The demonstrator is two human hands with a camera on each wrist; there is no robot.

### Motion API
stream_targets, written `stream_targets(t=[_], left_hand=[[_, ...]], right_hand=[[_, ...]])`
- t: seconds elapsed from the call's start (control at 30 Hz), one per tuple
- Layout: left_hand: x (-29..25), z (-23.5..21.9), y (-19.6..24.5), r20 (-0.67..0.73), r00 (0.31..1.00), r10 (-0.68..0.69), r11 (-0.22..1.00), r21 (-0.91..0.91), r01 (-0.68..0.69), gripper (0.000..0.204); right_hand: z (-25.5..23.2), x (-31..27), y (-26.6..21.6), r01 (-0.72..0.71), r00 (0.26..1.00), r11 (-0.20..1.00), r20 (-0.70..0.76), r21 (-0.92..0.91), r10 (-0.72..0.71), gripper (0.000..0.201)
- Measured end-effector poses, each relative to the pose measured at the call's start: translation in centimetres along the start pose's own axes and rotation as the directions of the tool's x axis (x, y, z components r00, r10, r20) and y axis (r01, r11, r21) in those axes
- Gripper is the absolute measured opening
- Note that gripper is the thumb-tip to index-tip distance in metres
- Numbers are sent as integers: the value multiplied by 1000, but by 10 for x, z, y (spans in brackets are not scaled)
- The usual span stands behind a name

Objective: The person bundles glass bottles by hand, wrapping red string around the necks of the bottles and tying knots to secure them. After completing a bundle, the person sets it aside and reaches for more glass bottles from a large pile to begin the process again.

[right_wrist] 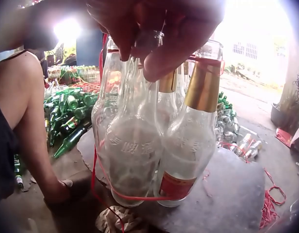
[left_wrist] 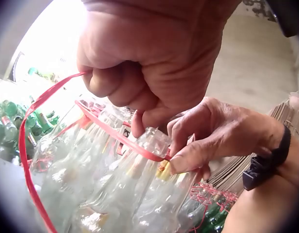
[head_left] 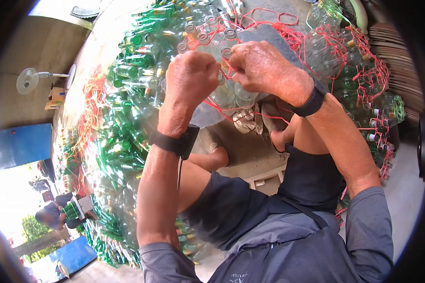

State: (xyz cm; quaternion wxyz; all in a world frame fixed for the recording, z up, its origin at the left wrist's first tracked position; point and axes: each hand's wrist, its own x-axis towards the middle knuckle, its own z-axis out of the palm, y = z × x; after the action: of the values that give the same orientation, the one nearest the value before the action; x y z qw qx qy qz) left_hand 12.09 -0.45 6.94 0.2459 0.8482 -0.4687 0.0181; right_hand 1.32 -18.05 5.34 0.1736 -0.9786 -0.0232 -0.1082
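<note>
Several clear glass bottles (right_wrist: 132, 145) stand upright in a tight bundle, one with gold foil (right_wrist: 203, 90) round its neck. Red plastic strap (left_wrist: 110, 130) runs across the necks, and another band circles the bottles low down in the right wrist view. Above the necks my left hand (head_left: 191, 78) is curled into a fist, gripping the strap, with a loop of it hanging from the fingers. Beside it my right hand (head_left: 269, 68) pinches the strap against a bottle neck between thumb and fingers. The left fingertips are partly hidden behind that neck.
The bundle stands on a grey slab (right_wrist: 232, 182). Green bottles (head_left: 127, 70) are heaped to the left, and tangled red strap (head_left: 288, 35) lies beyond. Strapped bottles and stacked cardboard (head_left: 394, 66) stand at the right. Another person (head_left: 52, 214) is at the far left.
</note>
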Motion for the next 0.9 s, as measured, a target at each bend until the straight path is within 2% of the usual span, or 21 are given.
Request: stream_targets(t=[0.07, 0.13, 0.23, 0.33, 0.4, 0.57, 0.73, 0.9], left_hand=[[3, 1, -7, 33, 998, -45, 999, -22, 45, 13], [4, 1, -10, 117, 980, -161, 974, -140, 176, 16], [6, -1, -6, 137, 970, -200, 974, -77, 211, 18], [3, -1, -7, 114, 975, -191, 976, -80, 201, 18], [1, 0, -6, 96, 977, -192, 976, -84, 200, 18], [-4, 0, -4, 85, 970, -226, 965, -115, 235, 19], [-11, 4, -4, 16, 973, -229, 948, -224, 227, 22], [-18, 5, -3, 10, 964, -267, 936, -234, 262, 22]], right_hand=[[2, -1, 3, 14, 1000, 1000, -27, 16, -14, 16], [3, -2, 3, 28, 998, 999, -52, 34, -26, 16], [0, -2, 2, 11, 1000, 999, -17, 38, -10, 17], [-1, -1, 2, 11, 1000, 999, -24, 45, -10, 16], [0, -2, 4, 59, 997, 998, -43, 24, -58, 15], [1, -3, 3, 20, 999, 998, -32, 63, -18, 16], [1, -3, 3, -1, 1000, 998, -9, 66, 2, 17], [5, -5, 5, 47, 994, 993, -103, 110, -35, 17]])
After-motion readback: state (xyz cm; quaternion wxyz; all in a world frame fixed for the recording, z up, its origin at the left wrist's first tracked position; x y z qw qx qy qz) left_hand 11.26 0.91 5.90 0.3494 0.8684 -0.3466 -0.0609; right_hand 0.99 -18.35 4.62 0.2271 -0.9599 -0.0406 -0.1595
